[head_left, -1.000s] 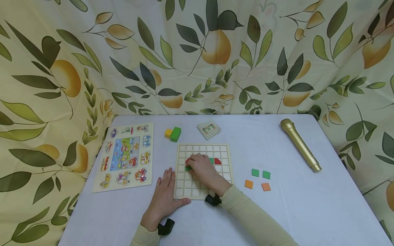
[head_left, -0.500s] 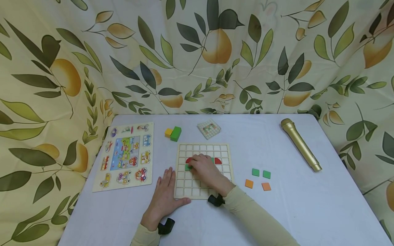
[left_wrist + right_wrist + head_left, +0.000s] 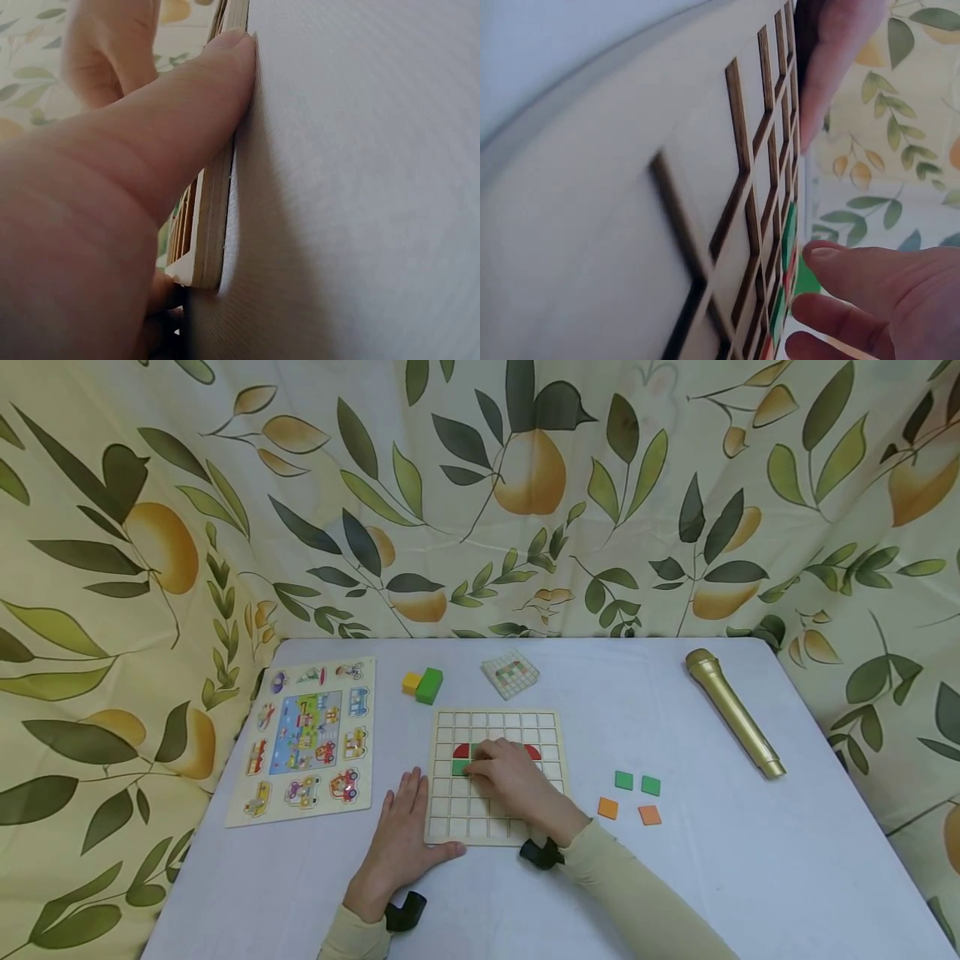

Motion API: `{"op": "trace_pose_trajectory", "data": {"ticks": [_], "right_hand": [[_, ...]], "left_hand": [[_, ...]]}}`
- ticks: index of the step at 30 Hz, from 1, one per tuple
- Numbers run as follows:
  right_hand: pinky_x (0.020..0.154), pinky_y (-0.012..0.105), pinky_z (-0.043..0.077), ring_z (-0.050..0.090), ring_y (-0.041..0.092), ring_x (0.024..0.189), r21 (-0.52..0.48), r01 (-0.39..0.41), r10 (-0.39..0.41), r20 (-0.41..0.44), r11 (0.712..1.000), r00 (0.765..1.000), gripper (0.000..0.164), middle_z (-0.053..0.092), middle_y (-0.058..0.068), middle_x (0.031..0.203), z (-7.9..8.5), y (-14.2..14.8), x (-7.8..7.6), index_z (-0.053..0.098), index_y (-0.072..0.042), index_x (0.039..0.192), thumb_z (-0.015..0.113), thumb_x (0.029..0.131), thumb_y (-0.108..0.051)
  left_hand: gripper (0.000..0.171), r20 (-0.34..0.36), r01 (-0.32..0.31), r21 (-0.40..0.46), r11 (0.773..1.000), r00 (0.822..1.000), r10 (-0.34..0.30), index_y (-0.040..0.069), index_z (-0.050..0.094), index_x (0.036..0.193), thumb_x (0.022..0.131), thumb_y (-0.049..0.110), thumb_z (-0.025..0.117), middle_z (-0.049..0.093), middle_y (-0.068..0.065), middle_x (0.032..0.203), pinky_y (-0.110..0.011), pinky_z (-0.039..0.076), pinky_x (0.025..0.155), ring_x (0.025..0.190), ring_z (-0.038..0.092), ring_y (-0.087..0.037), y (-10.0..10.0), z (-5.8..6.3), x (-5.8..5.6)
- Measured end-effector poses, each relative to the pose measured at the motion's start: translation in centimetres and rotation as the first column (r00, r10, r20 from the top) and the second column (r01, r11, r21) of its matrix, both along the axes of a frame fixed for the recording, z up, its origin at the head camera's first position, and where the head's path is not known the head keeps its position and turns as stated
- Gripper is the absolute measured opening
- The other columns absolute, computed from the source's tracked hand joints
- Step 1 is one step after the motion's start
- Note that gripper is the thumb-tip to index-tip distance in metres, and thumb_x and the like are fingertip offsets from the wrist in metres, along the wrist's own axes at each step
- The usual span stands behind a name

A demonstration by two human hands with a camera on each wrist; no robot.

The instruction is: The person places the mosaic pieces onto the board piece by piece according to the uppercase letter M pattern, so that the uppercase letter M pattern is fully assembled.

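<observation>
A wooden grid board (image 3: 468,831) lies mid-table. My left hand (image 3: 397,843) braces its near left corner, straight fingers along the left side and thumb at the front edge; the left wrist view shows that thumb (image 3: 202,90) against the board's side. Over the board's middle is my right hand (image 3: 517,781), thumb and fingers apart in the right wrist view, with no piece visible in its grasp. A green tile (image 3: 460,767) sits in a cell by its fingertips, below a red rounded piece (image 3: 461,751). Another red piece (image 3: 532,752) shows to the right; the hand hides cells between.
Two green tiles and two orange tiles (image 3: 607,808) lie right of the board. Behind it are a patterned card (image 3: 510,675), a green block (image 3: 429,686) and a yellow block (image 3: 410,683). A picture puzzle (image 3: 363,793) lies left, a gold microphone (image 3: 735,714) far right.
My right hand has shifted slightly right and toward me, uncovering more of the green tile and the left red piece. The left hand has stayed in place.
</observation>
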State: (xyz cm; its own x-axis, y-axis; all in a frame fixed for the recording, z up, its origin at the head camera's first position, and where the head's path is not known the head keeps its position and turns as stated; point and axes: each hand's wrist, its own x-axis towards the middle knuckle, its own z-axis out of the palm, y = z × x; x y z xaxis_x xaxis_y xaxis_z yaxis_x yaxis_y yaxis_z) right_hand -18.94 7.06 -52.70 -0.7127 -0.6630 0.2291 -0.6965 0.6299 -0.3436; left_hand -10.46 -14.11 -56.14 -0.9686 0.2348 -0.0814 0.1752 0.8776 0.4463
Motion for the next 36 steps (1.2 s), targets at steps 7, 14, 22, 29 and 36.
{"op": "trace_pose_trajectory", "data": {"ticks": [7, 14, 22, 29, 36], "right_hand": [[0.084, 0.044, 0.045, 0.056, 0.024, 0.096, -0.049, 0.029, -0.029, -0.003, 0.998, 1.0, 0.018, 0.065, 0.003, 0.102, 0.3, 2.9, 0.3, 0.075, -0.008, 0.105, 0.074, 0.087, -0.01], [0.087, 0.045, 0.046, 0.058, 0.027, 0.1, -0.06, 0.077, -0.079, -0.029, 0.995, 0.996, 0.021, 0.067, 0.007, 0.105, 0.9, 6.4, 0.4, 0.074, -0.006, 0.107, 0.075, 0.086, -0.009], [0.086, 0.049, 0.046, 0.057, 0.03, 0.104, -0.029, 0.216, -0.214, 0.052, 0.976, 0.975, 0.031, 0.066, 0.009, 0.109, 1.2, 10.7, 0.8, 0.072, -0.003, 0.112, 0.078, 0.083, -0.012], [0.089, 0.053, 0.044, 0.054, 0.033, 0.107, -0.024, 0.327, -0.323, 0.113, 0.945, 0.94, 0.034, 0.066, 0.011, 0.11, 0.8, 14.5, 1.4, 0.07, -0.002, 0.116, 0.077, 0.084, -0.013], [0.085, 0.054, 0.043, 0.055, 0.036, 0.103, -0.061, 0.369, -0.361, 0.11, 0.928, 0.926, 0.035, 0.066, 0.013, 0.107, 0.7, 17.0, 2.1, 0.069, 0.002, 0.114, 0.078, 0.082, -0.009]], "left_hand": [[0.119, -0.013, -0.001, 0.015, 1.0, 1.0, 0.001, -0.006, 0.022, 0.152, 0.073, 0.068, 0.073, 0.013, -0.018, 0.16, -0.053, 0.009, 0.114, 0.147, 0.007, -0.032, 0.1, 0.0, 0.1], [0.12, -0.024, -0.005, 0.031, 0.999, 1.0, 0.006, -0.007, 0.023, 0.151, 0.071, 0.067, 0.074, 0.014, -0.019, 0.16, -0.054, 0.009, 0.114, 0.146, 0.007, -0.032, 0.2, -0.1, 0.1], [0.12, -0.03, -0.01, 0.043, 0.999, 0.999, 0.012, -0.007, 0.024, 0.151, 0.071, 0.066, 0.075, 0.015, -0.019, 0.16, -0.054, 0.009, 0.114, 0.146, 0.008, -0.032, 0.1, -0.2, 0.1], [0.12, -0.03, -0.01, 0.046, 0.999, 0.999, 0.012, -0.007, 0.024, 0.151, 0.071, 0.066, 0.075, 0.015, -0.019, 0.16, -0.054, 0.009, 0.114, 0.146, 0.008, -0.032, 0.2, -0.1, 0.1], [0.119, -0.013, -0.012, 0.052, 0.999, 1.0, 0.012, -0.006, 0.023, 0.151, 0.071, 0.065, 0.076, 0.014, -0.018, 0.16, -0.053, 0.008, 0.114, 0.147, 0.007, -0.032, 0.1, -0.1, 0.1]]}}
